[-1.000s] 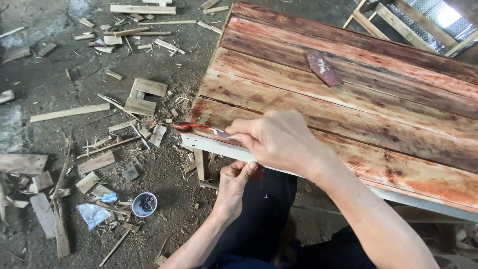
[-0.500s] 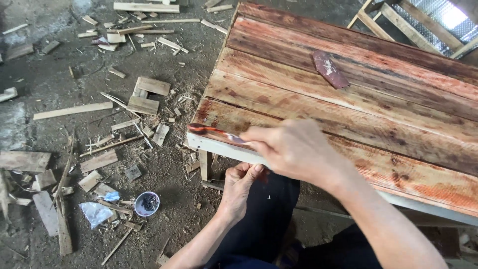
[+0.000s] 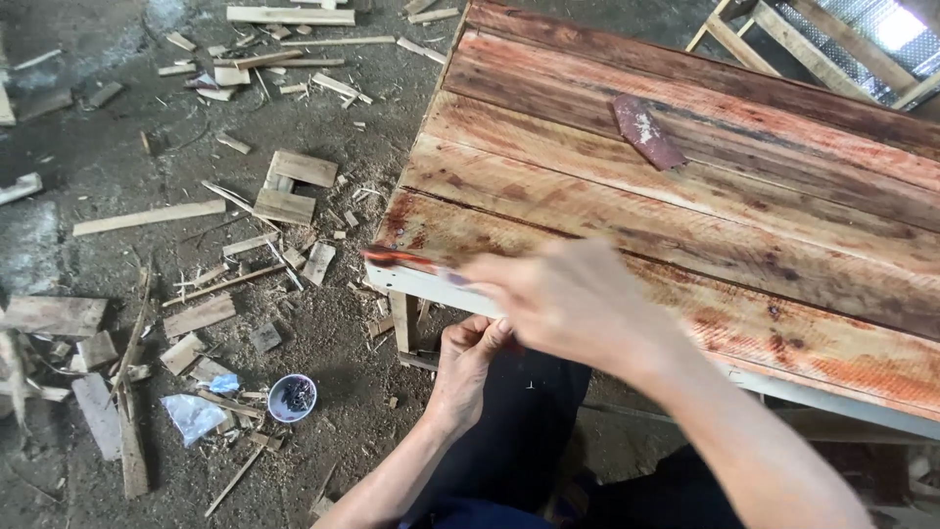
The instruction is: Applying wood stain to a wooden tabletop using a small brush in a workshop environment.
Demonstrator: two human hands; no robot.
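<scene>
Seen from above, a person's right hand (image 3: pixel 568 304), blurred, is closed in a pinch round the handle of a thin brush (image 3: pixel 411 263), its red-wet tip lying on the near-left corner of a plank tabletop (image 3: pixel 685 196), right at the edge. The left hand (image 3: pixel 465 362) sits below, fingers curled up against the underside of the pale front rail (image 3: pixel 431 289) just beneath the brush; it grips the rail's edge, but how tight can't be told, since the fingertips are hidden behind the rail and the right hand. The top is made of rough boards laid side by side, stained patchy red-brown, w/ dark seams between them. A dark red scrap (image 3: pixel 646 132), flat and oblong w/ a pale smear on it, lies on the boards well away from the brush, toward the far side. A table leg (image 3: pixel 397 323) drops from the near corner to a dirt floor (image 3: pixel 117 147) littered w/ offcuts (image 3: pixel 284 191), splinters and shavings. On the floor, left of the person's forearm, stands a small round cup (image 3: pixel 292 397) w/ dark contents, next to a crumpled clear bag (image 3: pixel 191 416). Top right, part of a pale wood frame (image 3: pixel 774 39) shows beyond the table. Dark trousers (image 3: pixel 519 421) are visible under the arms.
</scene>
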